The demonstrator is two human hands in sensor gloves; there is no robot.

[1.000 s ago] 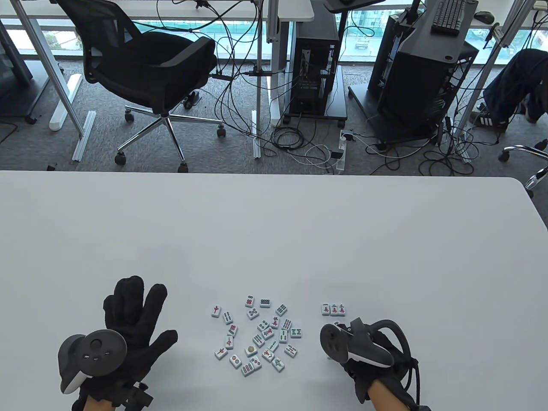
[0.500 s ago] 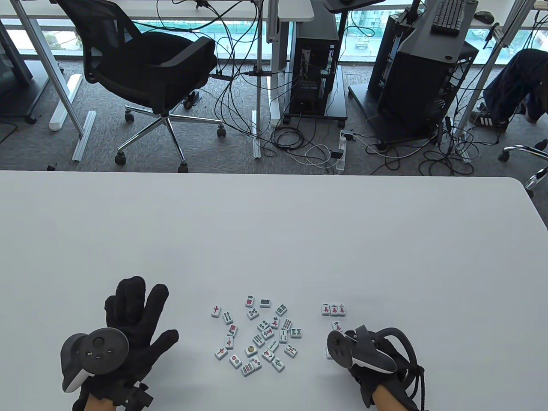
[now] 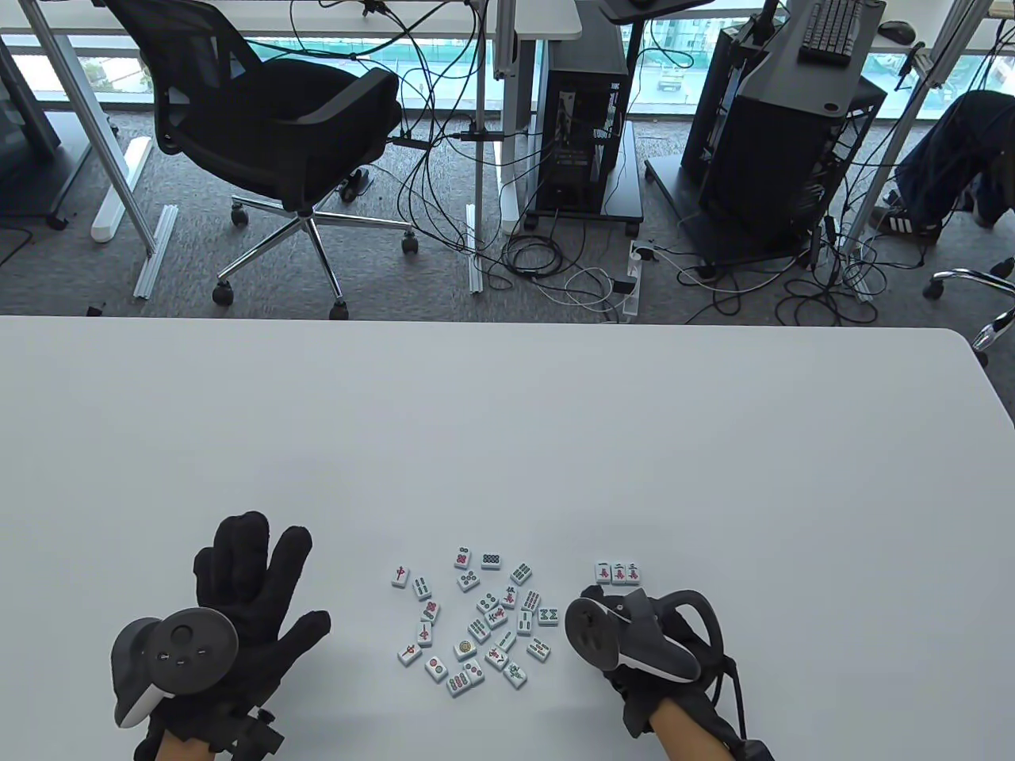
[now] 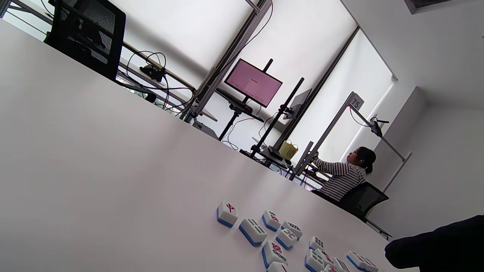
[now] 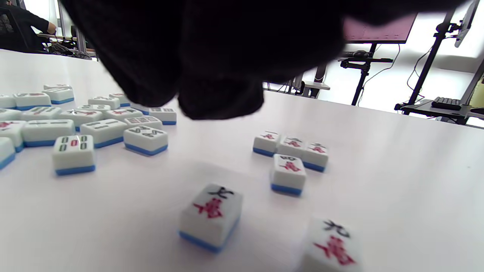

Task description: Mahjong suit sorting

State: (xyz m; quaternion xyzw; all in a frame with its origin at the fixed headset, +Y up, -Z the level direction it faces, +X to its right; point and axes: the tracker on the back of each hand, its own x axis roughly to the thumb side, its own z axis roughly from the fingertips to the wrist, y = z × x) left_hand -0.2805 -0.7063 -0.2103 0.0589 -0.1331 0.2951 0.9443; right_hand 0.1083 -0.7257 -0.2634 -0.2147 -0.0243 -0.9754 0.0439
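Observation:
A loose cluster of white, blue-backed mahjong tiles lies face up at the front middle of the table. To its right, three red-character tiles form a short row. My right hand hovers just below that row, its fingers hidden under the tracker in the table view. In the right wrist view its fingers hang loosely curled above the table and hold nothing. Beneath them lie the row, a fourth character tile touching it, and two loose character tiles. My left hand rests flat with fingers spread, left of the cluster.
The white table stretches far beyond the tiles. An office chair, cables and computer carts stand on the floor past its far edge. In the left wrist view a person sits at a distant desk.
My right hand drew back toward the table's front edge, then moved left and forward, and now covers the loose tiles below the row. The left hand stayed put.

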